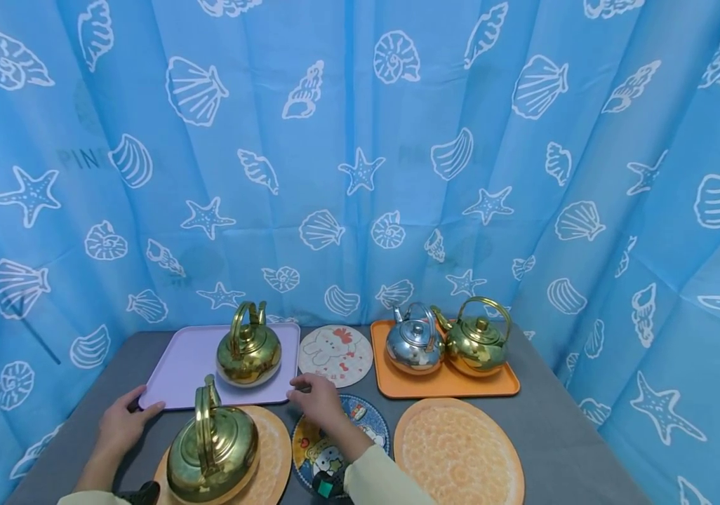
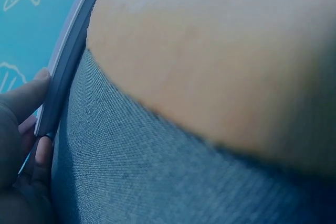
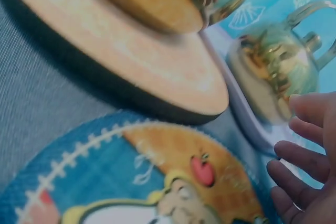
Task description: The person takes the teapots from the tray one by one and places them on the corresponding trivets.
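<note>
A lilac tray (image 1: 180, 365) lies at the back left with a gold kettle (image 1: 249, 356) on it. My left hand (image 1: 121, 426) holds the tray's front left corner. In the left wrist view its thumb (image 2: 32, 94) lies along the rim, other fingers lower at the edge. At the front right corner is my right hand (image 1: 322, 403), fingers spread and slightly bent, fingertips right at the rim. In front of the tray, a larger-looking gold kettle (image 1: 211, 449) stands on a round tan mat (image 1: 274, 449). My right forearm passes over a round blue cartoon mat (image 1: 366, 415).
An orange tray (image 1: 391, 382) at the back right bears a silver kettle (image 1: 415, 345) and another gold kettle (image 1: 476, 345). A round rabbit-print mat (image 1: 335, 354) lies between the trays. Another tan mat (image 1: 457, 452) is front right. A blue shell-print curtain (image 1: 360, 196) hangs behind the grey table (image 1: 552, 428).
</note>
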A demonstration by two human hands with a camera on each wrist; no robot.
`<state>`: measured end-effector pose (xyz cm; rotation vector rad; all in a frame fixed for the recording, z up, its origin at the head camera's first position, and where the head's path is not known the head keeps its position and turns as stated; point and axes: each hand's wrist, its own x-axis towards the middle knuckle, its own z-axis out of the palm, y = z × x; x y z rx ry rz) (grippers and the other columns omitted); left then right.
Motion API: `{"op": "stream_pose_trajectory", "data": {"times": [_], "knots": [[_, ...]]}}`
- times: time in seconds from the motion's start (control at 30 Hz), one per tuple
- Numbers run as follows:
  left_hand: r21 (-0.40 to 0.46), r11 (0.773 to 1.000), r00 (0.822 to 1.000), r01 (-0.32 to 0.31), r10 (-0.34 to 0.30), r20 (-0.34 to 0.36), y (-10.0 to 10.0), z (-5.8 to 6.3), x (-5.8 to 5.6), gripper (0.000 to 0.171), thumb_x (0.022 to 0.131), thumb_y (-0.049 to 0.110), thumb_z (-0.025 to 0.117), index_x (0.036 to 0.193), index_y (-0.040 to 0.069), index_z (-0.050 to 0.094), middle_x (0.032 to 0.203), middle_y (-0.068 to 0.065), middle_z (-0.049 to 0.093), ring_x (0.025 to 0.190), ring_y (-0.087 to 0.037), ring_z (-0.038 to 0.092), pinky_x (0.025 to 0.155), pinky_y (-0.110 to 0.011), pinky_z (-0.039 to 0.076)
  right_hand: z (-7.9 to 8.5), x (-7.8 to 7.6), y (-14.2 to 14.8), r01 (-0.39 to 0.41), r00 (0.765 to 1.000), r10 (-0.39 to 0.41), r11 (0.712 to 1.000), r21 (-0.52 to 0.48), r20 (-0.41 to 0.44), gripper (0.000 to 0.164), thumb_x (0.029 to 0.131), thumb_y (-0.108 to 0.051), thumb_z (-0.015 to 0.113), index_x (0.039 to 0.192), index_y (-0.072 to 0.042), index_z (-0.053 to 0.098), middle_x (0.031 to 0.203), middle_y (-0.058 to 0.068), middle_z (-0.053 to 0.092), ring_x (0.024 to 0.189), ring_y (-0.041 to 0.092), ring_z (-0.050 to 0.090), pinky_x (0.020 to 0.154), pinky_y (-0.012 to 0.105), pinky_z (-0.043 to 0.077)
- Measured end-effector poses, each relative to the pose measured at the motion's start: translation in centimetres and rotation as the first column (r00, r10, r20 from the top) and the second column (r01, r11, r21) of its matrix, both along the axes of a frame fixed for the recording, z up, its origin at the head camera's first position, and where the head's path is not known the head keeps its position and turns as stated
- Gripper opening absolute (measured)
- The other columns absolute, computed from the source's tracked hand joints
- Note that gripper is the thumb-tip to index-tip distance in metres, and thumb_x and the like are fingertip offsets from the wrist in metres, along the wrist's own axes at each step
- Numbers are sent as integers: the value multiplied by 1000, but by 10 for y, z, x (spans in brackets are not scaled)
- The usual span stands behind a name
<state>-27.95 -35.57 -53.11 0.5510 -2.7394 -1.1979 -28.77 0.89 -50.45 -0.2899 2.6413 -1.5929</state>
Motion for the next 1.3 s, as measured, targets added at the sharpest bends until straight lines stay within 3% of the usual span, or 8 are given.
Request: {"op": "stream_pose_trajectory", "data": {"times": [0.17, 0.37, 0.6, 0.8, 0.97, 1.1, 1.3], "knots": [[15, 1000, 1000, 15, -16, 4, -1, 0, 0, 84, 91, 38, 69, 145, -11, 27, 145, -40, 24, 134, -56, 20, 107, -64, 22, 12, 0, -2, -24, 999, 23, 999, -34, -22, 21, 92, -18, 68, 110, -6, 70, 103, 4, 68, 91, 15, 62, 72, 32, 53], [12, 1000, 1000, 19, -19, 5, -1, 2, 1, 85, 91, 39, 68, 145, -11, 28, 145, -40, 24, 134, -56, 20, 107, -64, 21, 24, 0, -9, -38, 998, 32, 994, -102, -61, 20, 92, -17, 68, 109, -6, 70, 101, 2, 69, 96, 18, 63, 78, 34, 54], [-3, 1000, 1000, 26, -26, 5, 0, 5, 1, 84, 90, 38, 68, 145, -11, 28, 145, -40, 24, 134, -56, 20, 107, -64, 21, 36, -2, -20, -77, 993, 55, 975, -207, -109, 22, 92, -12, 67, 111, -1, 68, 99, 2, 69, 92, 15, 63, 76, 29, 53], [2, 1000, 1000, 23, -23, 14, 0, 4, 3, 86, 90, 41, 69, 145, -11, 28, 145, -40, 24, 133, -56, 20, 106, -64, 21, 41, -6, -32, -113, 989, 79, 950, -291, -124, 30, 92, -14, 69, 118, 1, 64, 100, 4, 69, 90, 14, 65, 73, 26, 54], [-5, 1000, 1000, 20, -20, 13, 0, 4, 3, 83, 90, 37, 69, 145, -11, 28, 144, -40, 25, 133, -56, 21, 107, -64, 22, 50, -8, -40, -148, 987, 117, 930, -337, -109, 40, 93, -16, 67, 129, -2, 57, 114, 14, 67, 103, 21, 64, 84, 33, 54], [-8, 1000, 1000, 11, -11, 10, 1, 4, 3, 83, 90, 37, 69, 144, -11, 29, 144, -40, 26, 133, -56, 22, 107, -64, 22, 58, -8, -44, -180, 983, 152, 902, -392, -100, 47, 93, -14, 67, 136, -3, 52, 124, 18, 63, 112, 26, 62, 92, 37, 51], [-14, 1000, 1000, 9, -9, -3, 2, 3, 2, 83, 90, 37, 70, 144, -12, 29, 143, -40, 27, 132, -56, 23, 106, -63, 23, 64, -10, -49, -237, 971, 224, 855, -462, -83, 55, 94, -10, 65, 144, -3, 43, 133, 21, 56, 115, 26, 60, 93, 34, 50]]}}
